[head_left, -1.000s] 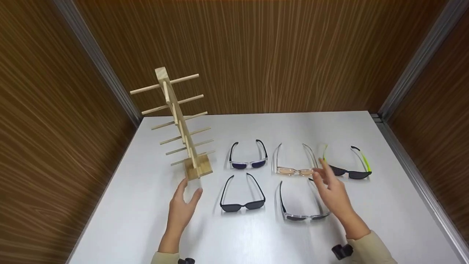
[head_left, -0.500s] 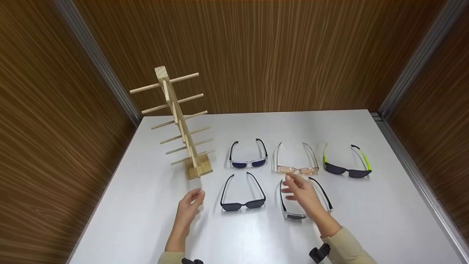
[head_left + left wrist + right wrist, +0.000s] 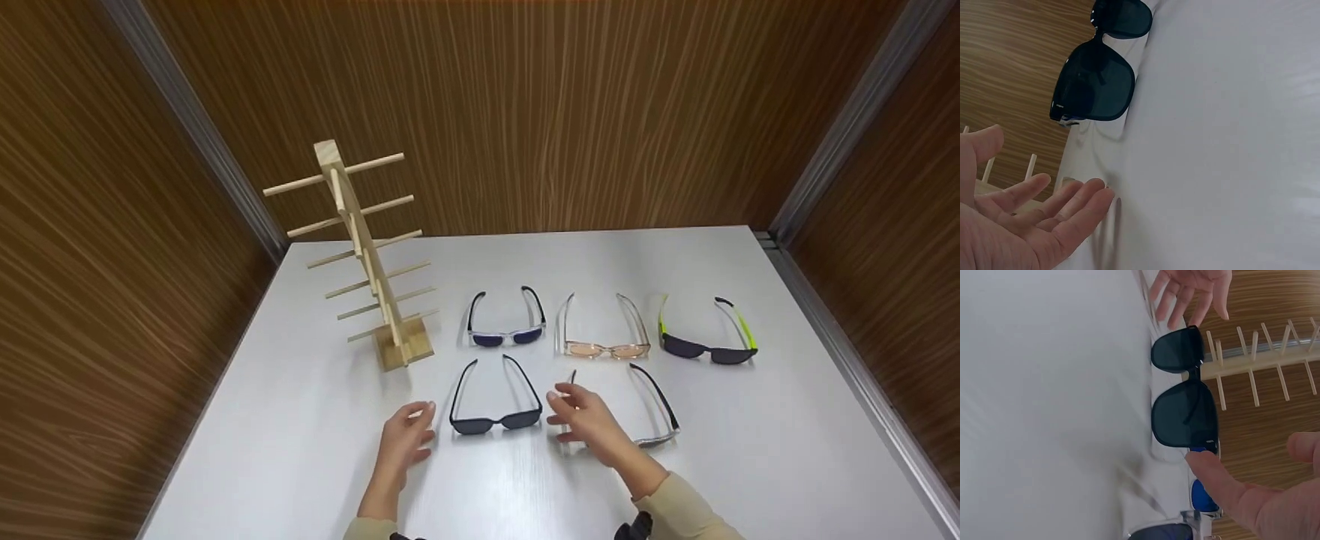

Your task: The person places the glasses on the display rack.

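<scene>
Black sunglasses [image 3: 474,426] lie on the white table with their temples unfolded and pointing away from me. My left hand [image 3: 405,439] hovers just left of them, fingers loosely bent and holding nothing. On their other side is my right hand [image 3: 589,424], also holding nothing, thumb and fingers apart. In the right wrist view a fingertip overlaps the near corner of the black sunglasses [image 3: 1185,416]. The left wrist view has their dark lenses [image 3: 1095,84] beyond my spread fingers. Clear-framed sunglasses [image 3: 660,439] lie under my right hand's reach, their left part hidden by it.
A wooden peg rack [image 3: 379,281] stands at the left, its pegs sticking out both ways. Behind lie blue-lensed sunglasses [image 3: 487,340], peach-tinted glasses [image 3: 585,349] and sunglasses with neon-yellow temples [image 3: 682,346]. Wood-grain panels [image 3: 525,112] enclose the table [image 3: 247,420].
My right hand has moved left and toward me, from near the peach-tinted glasses to beside the black sunglasses. My left hand has come away from the rack's base, rightward and nearer me.
</scene>
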`<state>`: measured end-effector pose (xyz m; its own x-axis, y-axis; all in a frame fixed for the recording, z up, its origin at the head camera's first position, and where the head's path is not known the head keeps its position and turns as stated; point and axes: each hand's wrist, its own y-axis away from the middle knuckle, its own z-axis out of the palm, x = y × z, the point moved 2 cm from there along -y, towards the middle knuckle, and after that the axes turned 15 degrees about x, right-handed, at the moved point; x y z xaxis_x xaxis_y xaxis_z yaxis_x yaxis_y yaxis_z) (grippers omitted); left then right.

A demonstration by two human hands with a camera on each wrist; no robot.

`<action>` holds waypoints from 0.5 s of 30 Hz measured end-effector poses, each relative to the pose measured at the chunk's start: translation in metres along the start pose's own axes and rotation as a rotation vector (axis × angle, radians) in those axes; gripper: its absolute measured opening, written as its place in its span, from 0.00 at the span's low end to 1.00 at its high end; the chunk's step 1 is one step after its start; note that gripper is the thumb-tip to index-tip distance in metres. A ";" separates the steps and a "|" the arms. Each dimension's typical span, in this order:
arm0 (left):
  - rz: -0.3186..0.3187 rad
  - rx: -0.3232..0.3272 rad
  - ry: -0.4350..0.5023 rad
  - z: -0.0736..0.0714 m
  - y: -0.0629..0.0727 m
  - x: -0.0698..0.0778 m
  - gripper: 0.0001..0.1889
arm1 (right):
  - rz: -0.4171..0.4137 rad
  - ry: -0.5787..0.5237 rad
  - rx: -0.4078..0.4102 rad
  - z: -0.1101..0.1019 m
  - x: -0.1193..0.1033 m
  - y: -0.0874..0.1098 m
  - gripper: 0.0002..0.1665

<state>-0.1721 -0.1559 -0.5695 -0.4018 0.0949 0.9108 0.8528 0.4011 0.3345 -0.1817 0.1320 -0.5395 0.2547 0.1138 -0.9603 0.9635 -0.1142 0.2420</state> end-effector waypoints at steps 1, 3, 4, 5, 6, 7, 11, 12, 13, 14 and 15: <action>-0.002 -0.001 -0.003 0.001 0.000 -0.001 0.34 | 0.003 0.002 0.000 0.002 0.002 0.000 0.35; -0.015 -0.013 -0.007 0.003 0.000 -0.002 0.34 | 0.015 -0.004 0.003 0.005 0.005 0.000 0.36; -0.021 -0.021 -0.008 0.004 0.000 -0.003 0.34 | 0.024 -0.007 0.007 0.007 0.007 -0.001 0.36; -0.029 -0.030 -0.008 0.005 0.000 -0.003 0.35 | 0.034 -0.010 0.011 0.008 0.008 -0.001 0.37; -0.034 -0.039 -0.005 0.006 0.000 -0.004 0.35 | 0.046 -0.014 0.015 0.009 0.010 -0.001 0.37; -0.041 -0.047 0.002 0.007 0.000 -0.004 0.35 | 0.055 -0.012 0.016 0.010 0.012 -0.002 0.37; -0.047 -0.072 0.022 0.010 0.000 -0.005 0.33 | 0.096 -0.020 0.011 0.015 0.018 -0.003 0.36; -0.056 -0.077 0.022 0.011 0.000 -0.006 0.32 | 0.105 -0.019 0.010 0.016 0.020 -0.003 0.36; -0.057 -0.078 0.021 0.011 0.000 -0.007 0.31 | 0.114 -0.018 0.009 0.017 0.021 -0.003 0.36; -0.054 -0.084 0.021 0.012 0.000 -0.008 0.31 | 0.124 -0.023 0.005 0.018 0.022 -0.003 0.36; -0.055 -0.087 0.021 0.012 0.000 -0.009 0.30 | 0.128 -0.023 0.001 0.019 0.023 -0.003 0.35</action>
<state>-0.1725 -0.1457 -0.5803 -0.4429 0.0557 0.8948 0.8557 0.3241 0.4034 -0.1800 0.1165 -0.5652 0.3735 0.0754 -0.9245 0.9232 -0.1274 0.3626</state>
